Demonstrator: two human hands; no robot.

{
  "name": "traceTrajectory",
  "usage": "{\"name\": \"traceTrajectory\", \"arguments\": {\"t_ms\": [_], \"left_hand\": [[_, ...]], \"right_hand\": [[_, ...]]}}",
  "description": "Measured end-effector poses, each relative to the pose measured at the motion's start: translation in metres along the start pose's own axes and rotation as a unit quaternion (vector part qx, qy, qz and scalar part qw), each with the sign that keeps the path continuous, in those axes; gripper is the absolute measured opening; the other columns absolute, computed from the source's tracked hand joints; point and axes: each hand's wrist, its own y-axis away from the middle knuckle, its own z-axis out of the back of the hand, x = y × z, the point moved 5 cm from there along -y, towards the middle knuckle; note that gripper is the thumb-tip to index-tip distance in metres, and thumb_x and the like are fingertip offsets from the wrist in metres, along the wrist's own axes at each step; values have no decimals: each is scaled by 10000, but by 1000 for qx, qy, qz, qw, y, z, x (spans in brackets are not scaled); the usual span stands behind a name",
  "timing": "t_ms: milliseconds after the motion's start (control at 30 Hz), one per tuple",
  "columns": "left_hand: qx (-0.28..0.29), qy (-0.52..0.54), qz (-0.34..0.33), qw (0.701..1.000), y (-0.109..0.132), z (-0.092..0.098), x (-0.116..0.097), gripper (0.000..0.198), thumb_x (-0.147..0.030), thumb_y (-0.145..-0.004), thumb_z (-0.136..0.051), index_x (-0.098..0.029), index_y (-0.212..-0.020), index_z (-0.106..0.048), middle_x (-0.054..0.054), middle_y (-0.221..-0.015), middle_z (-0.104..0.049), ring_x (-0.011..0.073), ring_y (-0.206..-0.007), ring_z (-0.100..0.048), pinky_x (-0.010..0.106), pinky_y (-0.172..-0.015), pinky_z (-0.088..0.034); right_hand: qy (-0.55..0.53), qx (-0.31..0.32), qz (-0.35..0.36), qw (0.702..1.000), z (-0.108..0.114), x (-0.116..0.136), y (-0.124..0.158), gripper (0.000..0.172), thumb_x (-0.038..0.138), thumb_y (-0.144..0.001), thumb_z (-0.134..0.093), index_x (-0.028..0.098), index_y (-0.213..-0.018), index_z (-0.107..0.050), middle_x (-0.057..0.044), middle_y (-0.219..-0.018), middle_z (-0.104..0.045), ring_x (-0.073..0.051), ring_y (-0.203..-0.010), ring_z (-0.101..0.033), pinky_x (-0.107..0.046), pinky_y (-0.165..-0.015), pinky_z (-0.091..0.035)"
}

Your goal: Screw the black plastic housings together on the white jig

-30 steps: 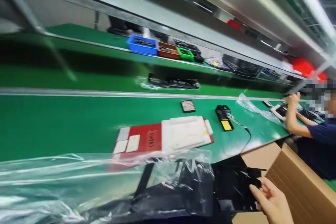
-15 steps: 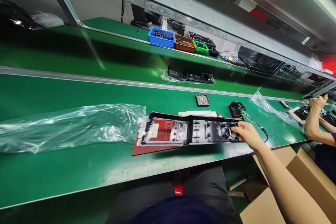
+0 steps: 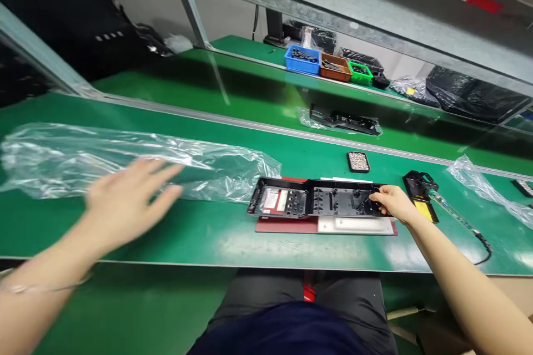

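Note:
My right hand (image 3: 393, 203) pinches the right end of a long black plastic housing (image 3: 341, 199), whose ribbed inner side faces up. A rectangular window is cut through its left part. Beneath it lies a dark red board (image 3: 287, 226) with a white fixture block (image 3: 358, 226) on top; whether the housing rests on them or hangs just above, I cannot tell. My left hand (image 3: 133, 205), blurred by motion, has its fingers spread and holds nothing. It is over the near edge of a long clear plastic bag (image 3: 208, 163) lying on the green bench.
A soldering iron (image 3: 453, 213) rests in its black stand (image 3: 418, 186) at the right. Behind the housing sits a small tray of screws (image 3: 358, 161). Farther back are another black part (image 3: 345, 120) on plastic and blue (image 3: 302, 60), brown (image 3: 335, 68) and green (image 3: 360, 73) bins.
My view has swung left. My left hand has come into sight over the bag. The housing, still in my right hand, now sits farther back over the board, uncovering the white block's front.

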Motion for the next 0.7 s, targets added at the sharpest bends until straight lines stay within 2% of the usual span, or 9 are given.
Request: {"name": "traceTrajectory", "arguments": {"t_ms": [100,167,267,400,500,600,700], "left_hand": [[80,25,-27,996,-7,-41,-2,482,-506,-955,-293,-223,-1279,-510,52,-1396,-515,268,-1358,-372,581,-1077,-295],[111,39,-18,993,-22,-62,-3,488,-522,-932,-365,-230,-1301,-495,72,-1406,-502,298,-1333,-405,610,-1051,-327],[114,51,20,992,-52,-78,-1,548,-486,-870,-528,-226,-1345,-442,103,-1449,-425,304,-1320,-410,613,-1080,-322],[100,66,66,991,-89,-82,4,526,-444,-861,-563,-206,-1318,-456,107,-1407,-448,288,-1266,-455,580,-1044,-383],[90,84,73,990,-107,-78,-2,496,-438,-861,-566,-196,-1287,-483,102,-1366,-484,271,-1223,-493,553,-1017,-418],[66,106,60,990,-112,-65,-22,514,-456,-859,-561,-203,-1298,-476,103,-1389,-468,285,-1261,-461,577,-1047,-379],[33,135,23,990,-103,-42,-55,544,-494,-884,-489,-201,-1340,-440,126,-1457,-407,316,-1360,-353,628,-1099,-269]], "right_hand": [[4,2,-6,1000,0,0,-1,301,184,-932,-564,43,-780,-346,-23,-626,-396,-84,-505,-434,-108,-399,-232],[2,1,-8,1000,0,1,0,316,189,-927,-570,43,-775,-334,-20,-626,-393,-83,-510,-437,-102,-405,-239],[-4,-4,-6,1000,0,3,-1,339,207,-917,-580,44,-773,-319,-16,-624,-387,-77,-504,-430,-99,-405,-233],[-11,-5,7,1000,-1,3,-2,322,189,-895,-583,43,-774,-322,-19,-632,-396,-74,-507,-434,-95,-409,-240],[-13,-4,1,1000,-1,1,-3,313,186,-884,-588,42,-774,-332,-21,-627,-401,-76,-501,-430,-90,-404,-234],[-17,-13,-5,1000,-1,-5,-3,338,216,-895,-599,44,-783,-330,-20,-627,-405,-78,-507,-435,-81,-410,-255],[-16,-19,-13,1000,0,-13,-3,341,218,-911,-610,45,-799,-339,-25,-647,-425,-81,-514,-441,-83,-411,-264]]}}
